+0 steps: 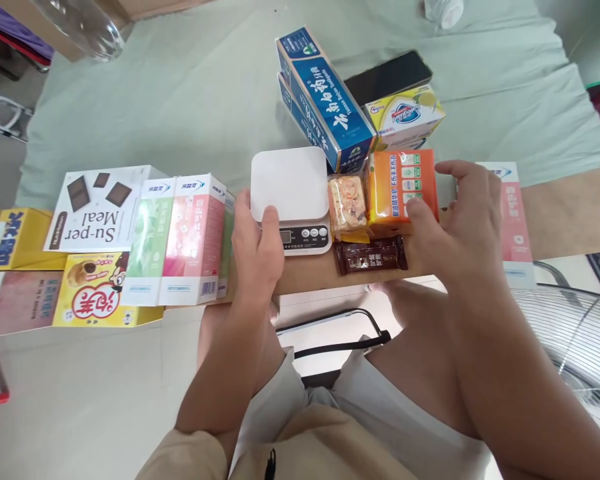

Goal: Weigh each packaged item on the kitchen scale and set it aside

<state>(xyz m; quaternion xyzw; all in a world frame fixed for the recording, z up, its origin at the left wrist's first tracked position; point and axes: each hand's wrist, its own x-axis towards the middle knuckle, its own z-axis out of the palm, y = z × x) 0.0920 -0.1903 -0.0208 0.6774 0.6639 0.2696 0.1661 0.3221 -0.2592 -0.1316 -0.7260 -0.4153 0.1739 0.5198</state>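
A white digital kitchen scale [289,183] lies near the front edge of the table, its plate bare. Along its left side is my left hand [258,243], gripping it with the thumb over the front corner. My right hand [463,220] is by the right side of an orange soap pack [403,183]; its thumb overlaps the pack's lower right corner, and the fingers are spread apart. Between scale and orange pack sits a clear-wrapped biscuit pack [347,203]. A brown wrapped bar [370,255] lies in front of them.
Behind are blue toothpaste boxes [325,100], a yellow soap box [405,115] and a black phone [390,77]. Leftward stand a white meal box [97,207], pink-and-white box [193,233] and yellow snack box [97,290]. Another pink box [515,220] and a fan [580,340] are right.
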